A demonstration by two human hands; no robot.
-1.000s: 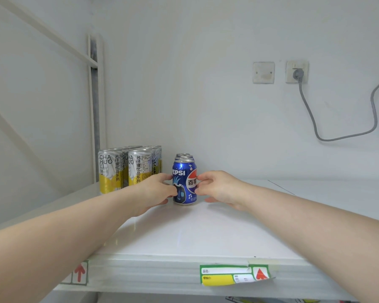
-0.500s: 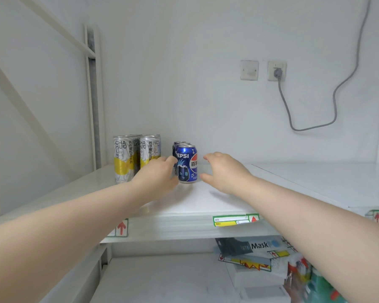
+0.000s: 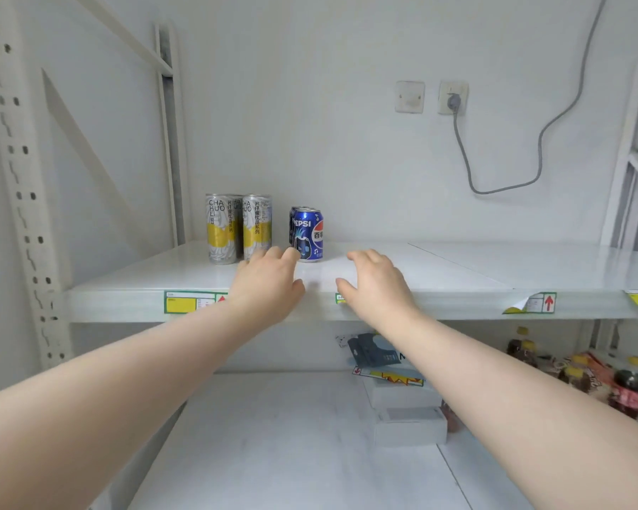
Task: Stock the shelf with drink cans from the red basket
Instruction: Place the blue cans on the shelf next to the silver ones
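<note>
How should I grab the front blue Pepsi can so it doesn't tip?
Grip the front blue Pepsi can round its middle, from the front or right. It stands upright; other blue cans stand behind it and yellow cans to its left.

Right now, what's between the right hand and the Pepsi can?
Head view: only bare white shelf lies between the right hand and the Pepsi can.

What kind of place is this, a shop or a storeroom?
Probably a small shop: white metal shelving with yellow-and-green price labels on its front edge, blue Pepsi cans and tall silver-and-yellow drink cans lined up.
</note>
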